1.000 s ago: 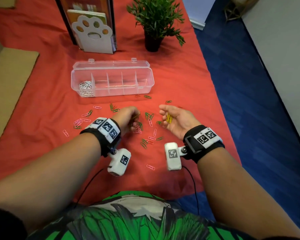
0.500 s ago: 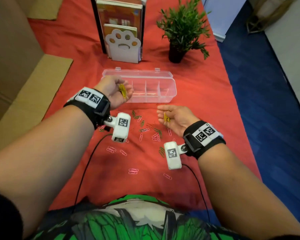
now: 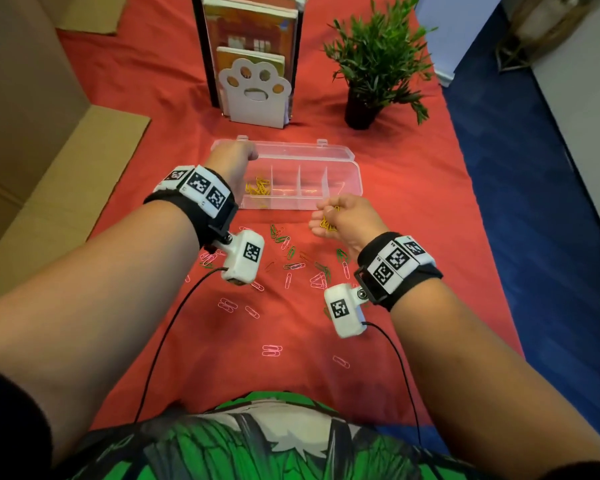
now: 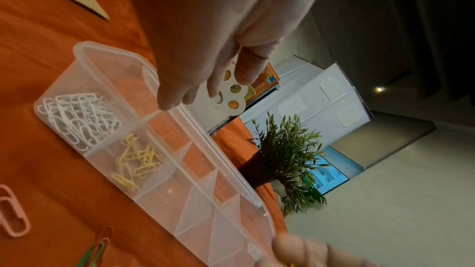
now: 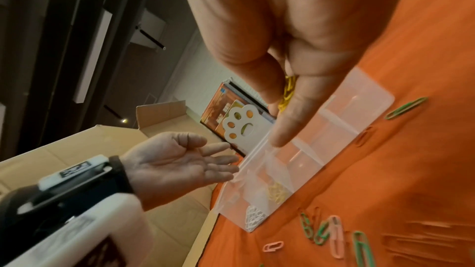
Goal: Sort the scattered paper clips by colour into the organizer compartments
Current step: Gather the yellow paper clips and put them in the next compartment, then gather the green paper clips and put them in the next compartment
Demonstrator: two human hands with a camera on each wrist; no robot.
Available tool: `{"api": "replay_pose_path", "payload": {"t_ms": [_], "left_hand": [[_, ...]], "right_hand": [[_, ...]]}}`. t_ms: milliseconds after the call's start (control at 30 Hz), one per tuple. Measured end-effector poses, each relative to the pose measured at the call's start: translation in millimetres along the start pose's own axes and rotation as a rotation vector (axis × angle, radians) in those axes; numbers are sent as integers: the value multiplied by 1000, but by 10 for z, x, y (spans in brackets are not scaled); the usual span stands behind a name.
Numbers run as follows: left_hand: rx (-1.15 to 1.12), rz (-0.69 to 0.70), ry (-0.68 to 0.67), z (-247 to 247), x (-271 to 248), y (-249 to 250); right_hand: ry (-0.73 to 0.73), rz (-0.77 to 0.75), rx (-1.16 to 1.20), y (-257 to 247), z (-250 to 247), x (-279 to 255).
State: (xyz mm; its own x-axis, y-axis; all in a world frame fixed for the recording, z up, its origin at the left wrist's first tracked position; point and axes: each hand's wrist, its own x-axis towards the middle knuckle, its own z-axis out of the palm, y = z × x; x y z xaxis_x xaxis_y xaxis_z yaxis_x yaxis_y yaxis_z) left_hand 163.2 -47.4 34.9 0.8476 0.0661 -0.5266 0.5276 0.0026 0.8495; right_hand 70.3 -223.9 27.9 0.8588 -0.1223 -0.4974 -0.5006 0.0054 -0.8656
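The clear organizer lies open on the red cloth. Its leftmost compartment holds white clips and the one beside it holds yellow clips; the other compartments look empty. My left hand hovers over the organizer's left end, fingers straight and palm empty. In front of the organizer's right half, my right hand curls round a small bunch of yellow clips. Green clips and pink clips lie scattered between my wrists and nearer my body.
A paw-shaped white bookend with books stands behind the organizer, and a potted plant at the back right. Cardboard lies along the left. The cloth ends at the right, above blue floor.
My left hand, which held yellow clips above the organizer, is now open, and yellow clips lie in the second compartment. My right hand has moved up close to the organizer.
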Motion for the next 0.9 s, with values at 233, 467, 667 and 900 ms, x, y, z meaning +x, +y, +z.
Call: {"api": "replay_pose_path", "payload": {"t_ms": [233, 467, 667, 900], "left_hand": [[175, 203, 159, -371, -245, -387], [522, 223, 250, -798, -493, -811], [739, 159, 207, -891, -597, -1020], [1001, 144, 66, -757, -587, -1053]], "right_hand": [[-22, -146, -107, -312, 526, 365], [-91, -245, -594, -344, 923, 669], [-10, -364, -526, -233, 843, 470], [-60, -267, -1034, 223, 469, 152]]}}
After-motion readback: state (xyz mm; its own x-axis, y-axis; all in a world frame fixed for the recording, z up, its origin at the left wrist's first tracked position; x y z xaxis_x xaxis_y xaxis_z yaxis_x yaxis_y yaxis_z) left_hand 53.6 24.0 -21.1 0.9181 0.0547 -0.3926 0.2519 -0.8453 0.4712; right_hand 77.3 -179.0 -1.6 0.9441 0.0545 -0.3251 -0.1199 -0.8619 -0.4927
